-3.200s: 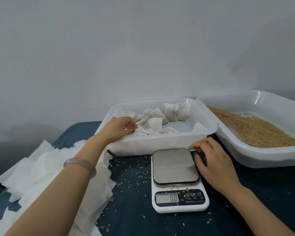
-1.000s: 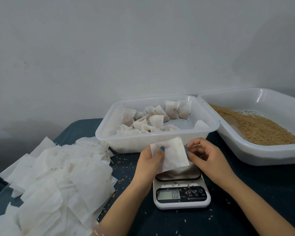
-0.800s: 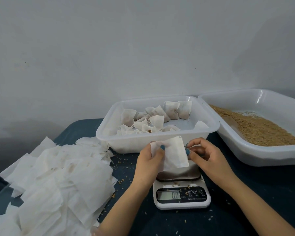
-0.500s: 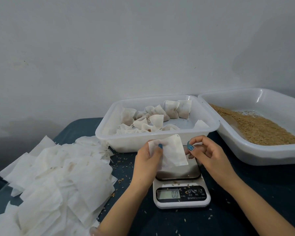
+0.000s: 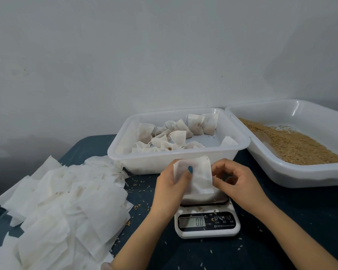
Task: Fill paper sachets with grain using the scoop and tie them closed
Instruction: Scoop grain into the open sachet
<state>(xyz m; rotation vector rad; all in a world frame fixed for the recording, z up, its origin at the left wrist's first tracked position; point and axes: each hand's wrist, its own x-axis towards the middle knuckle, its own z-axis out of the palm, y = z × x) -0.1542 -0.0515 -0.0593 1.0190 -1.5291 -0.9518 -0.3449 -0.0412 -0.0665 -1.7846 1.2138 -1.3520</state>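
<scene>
Hovering over the scale, left hand and right hand clamp one sachet.

A surface covered in dark blue cloth, possibly a table though too little of its edge shows to say, carries everything. On its left lies a loose heap of flat white paper sachets. Towards the back two white plastic trays stand side by side, the middle tray with filled sachets and the right tray with grain. A small white digital scale sits just in front of the middle tray, and stray grains dot the cloth around it.
</scene>
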